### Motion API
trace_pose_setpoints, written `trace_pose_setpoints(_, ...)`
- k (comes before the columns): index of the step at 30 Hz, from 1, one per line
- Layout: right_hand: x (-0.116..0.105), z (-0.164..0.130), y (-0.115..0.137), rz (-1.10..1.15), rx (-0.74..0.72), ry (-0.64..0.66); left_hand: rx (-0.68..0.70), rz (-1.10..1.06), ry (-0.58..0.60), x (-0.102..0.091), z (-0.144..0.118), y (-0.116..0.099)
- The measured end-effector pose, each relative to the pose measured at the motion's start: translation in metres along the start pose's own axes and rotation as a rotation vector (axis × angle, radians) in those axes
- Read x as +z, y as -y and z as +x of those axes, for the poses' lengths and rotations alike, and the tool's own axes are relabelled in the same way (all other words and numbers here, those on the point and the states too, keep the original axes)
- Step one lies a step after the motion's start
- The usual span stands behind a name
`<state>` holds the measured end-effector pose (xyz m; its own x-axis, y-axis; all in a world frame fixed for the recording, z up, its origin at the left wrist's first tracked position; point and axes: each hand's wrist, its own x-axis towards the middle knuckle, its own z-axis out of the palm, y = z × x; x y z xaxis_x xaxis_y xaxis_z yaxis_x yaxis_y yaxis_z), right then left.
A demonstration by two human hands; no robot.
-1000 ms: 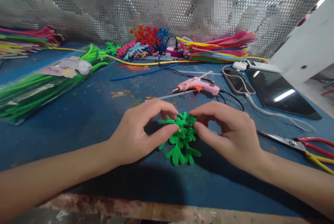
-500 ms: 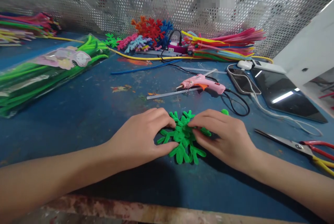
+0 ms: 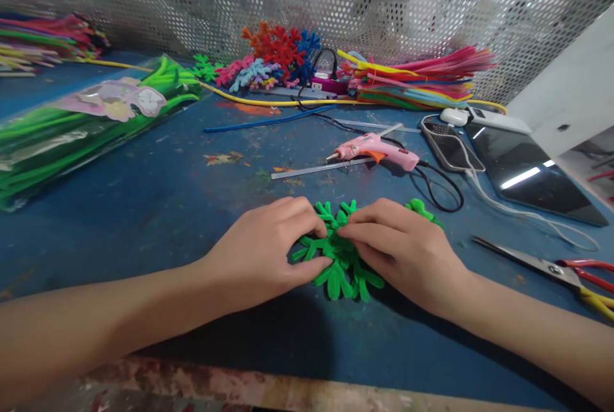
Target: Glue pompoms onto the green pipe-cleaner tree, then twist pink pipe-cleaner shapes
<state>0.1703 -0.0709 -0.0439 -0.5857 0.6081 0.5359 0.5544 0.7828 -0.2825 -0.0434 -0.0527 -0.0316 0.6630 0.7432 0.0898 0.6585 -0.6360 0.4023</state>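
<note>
A green pipe-cleaner shape (image 3: 341, 266) with branching arms lies flat on the blue table (image 3: 158, 207), near its front edge. My left hand (image 3: 266, 249) grips its left side with thumb and fingers. My right hand (image 3: 403, 251) pinches the shape's middle and covers its right side. One green arm (image 3: 422, 208) sticks out beyond my right hand.
A pink glue gun (image 3: 377, 150) with a black cord lies behind the hands. Scissors (image 3: 551, 266) with red and yellow handles lie at the right, near a tablet (image 3: 522, 175) and phone (image 3: 448, 146). A bag of green pipe cleaners (image 3: 71, 127) lies at the left. Coloured shapes (image 3: 273, 60) and pipe-cleaner bundles (image 3: 417, 79) line the mesh wall.
Both hands lowered the green shape from just above the table onto it and now press it flat. My right hand slid over its middle.
</note>
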Motion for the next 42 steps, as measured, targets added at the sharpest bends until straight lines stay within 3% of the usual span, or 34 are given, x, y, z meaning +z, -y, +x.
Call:
trace_pose_setpoints(6, -0.007, 0.004, 0.002, -0.042, -0.028, 0.031, 0.007, 0.001, -0.003, 0.0, 0.0, 0.001)
trace_pose_setpoints(12, -0.031, -0.001, 0.003, -0.188, 0.041, -0.112, 0.018, 0.007, -0.013, 0.002, 0.001, 0.003)
trace_pose_setpoints(22, -0.019, -0.015, 0.004, -0.273, -0.012, 0.116, 0.006, 0.0, -0.004, 0.0, 0.001, 0.002)
trace_pose_setpoints(29, -0.016, -0.015, 0.004, -0.238, 0.019, 0.15, -0.04, -0.046, -0.007, -0.005, 0.001, -0.002)
trace_pose_setpoints(31, -0.024, -0.011, 0.001, -0.22, 0.043, 0.095, -0.096, -0.087, -0.05, -0.008, 0.001, -0.003)
trace_pose_setpoints(34, -0.047, -0.003, -0.004, -0.198, 0.196, -0.152, -0.167, -0.115, -0.17, -0.012, 0.004, 0.001)
trace_pose_setpoints(37, -0.071, -0.004, 0.001, -0.102, 0.329, -0.305, -0.144, -0.074, -0.202, -0.015, 0.011, 0.009)
trace_pose_setpoints(40, -0.079, -0.024, 0.019, 0.155, 0.157, -0.109, -0.091, -0.061, -0.108, -0.015, 0.019, 0.017)
trace_pose_setpoints(42, -0.071, -0.046, 0.028, 0.118, 0.042, 0.044, -0.086, -0.058, -0.067, -0.015, 0.023, 0.017)
